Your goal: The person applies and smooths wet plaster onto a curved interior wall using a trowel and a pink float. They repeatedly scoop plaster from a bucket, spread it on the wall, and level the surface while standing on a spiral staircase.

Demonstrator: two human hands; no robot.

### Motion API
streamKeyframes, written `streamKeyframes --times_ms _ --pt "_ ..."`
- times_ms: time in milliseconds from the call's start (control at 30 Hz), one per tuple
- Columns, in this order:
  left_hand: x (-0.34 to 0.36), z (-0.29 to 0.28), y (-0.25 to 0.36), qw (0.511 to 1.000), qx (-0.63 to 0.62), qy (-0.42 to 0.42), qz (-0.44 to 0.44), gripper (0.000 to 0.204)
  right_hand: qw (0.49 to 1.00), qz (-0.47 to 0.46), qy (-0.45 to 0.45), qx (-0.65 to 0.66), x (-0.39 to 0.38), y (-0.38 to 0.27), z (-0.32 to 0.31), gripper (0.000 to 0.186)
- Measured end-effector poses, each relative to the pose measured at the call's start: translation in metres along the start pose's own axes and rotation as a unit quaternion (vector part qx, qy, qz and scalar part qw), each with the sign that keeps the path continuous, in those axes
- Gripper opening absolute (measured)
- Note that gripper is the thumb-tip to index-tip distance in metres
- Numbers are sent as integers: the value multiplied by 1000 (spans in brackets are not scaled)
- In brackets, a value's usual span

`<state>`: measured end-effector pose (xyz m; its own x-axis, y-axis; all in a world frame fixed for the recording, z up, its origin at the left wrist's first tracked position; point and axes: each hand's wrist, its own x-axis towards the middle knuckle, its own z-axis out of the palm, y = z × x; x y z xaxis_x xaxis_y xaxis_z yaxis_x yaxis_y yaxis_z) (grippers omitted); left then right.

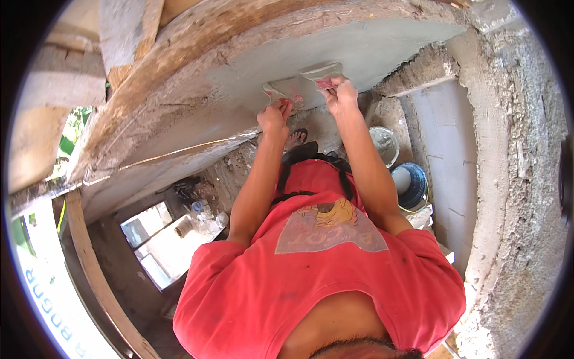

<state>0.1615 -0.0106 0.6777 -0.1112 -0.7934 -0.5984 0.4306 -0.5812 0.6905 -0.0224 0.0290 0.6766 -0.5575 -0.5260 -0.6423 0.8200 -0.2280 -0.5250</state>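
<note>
My left hand [275, 118] is closed around the red handle of a putty knife. That knife's wide blade [280, 88] lies at the wall, smeared with grey paste. A little to the right and farther up, my right hand [343, 97] grips a second putty knife [321, 72], also red-handled, its broad blade close to or against the same surface. Smooth grey plaster [371, 51] coats the wall around both blades. Rougher brownish wall [173, 110] shows left of the coated patch. Whether the blade edges press on the plaster is hard to see.
Right of my legs stand a pale bucket [384, 146] holding grey paste and a blue bucket [411, 186]. A sandalled foot [296, 139] is below my hands. Bare grey blockwork [445, 137] rises at right. Wooden beams [95, 257] and a window opening [156, 245] are at left.
</note>
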Motion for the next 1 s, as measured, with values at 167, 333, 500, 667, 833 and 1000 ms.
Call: streamKeyframes --times_ms 167,333,500,667,833,1000 --pt "10 19 10 998 -55 10 15 25 997 33 -57 -45 10 -11 75 13" --pt "19 34 23 995 -92 14 35 16 989 -50 -133 -37 -42 -63 120 12" --pt "14 23 15 996 -77 26 26 16 977 -126 -172 -8 -105 -91 74 17" --pt "12 1 -5 999 -29 16 18 23 993 -72 -56 -78 -75 -30 19 15" --pt "18 -8 -12 998 47 3 44 21 998 -45 -29 -41 -29 -13 59 12" --pt "3 -30 -20 987 154 -19 52 26 969 -120 -217 9 -83 -85 70 10"
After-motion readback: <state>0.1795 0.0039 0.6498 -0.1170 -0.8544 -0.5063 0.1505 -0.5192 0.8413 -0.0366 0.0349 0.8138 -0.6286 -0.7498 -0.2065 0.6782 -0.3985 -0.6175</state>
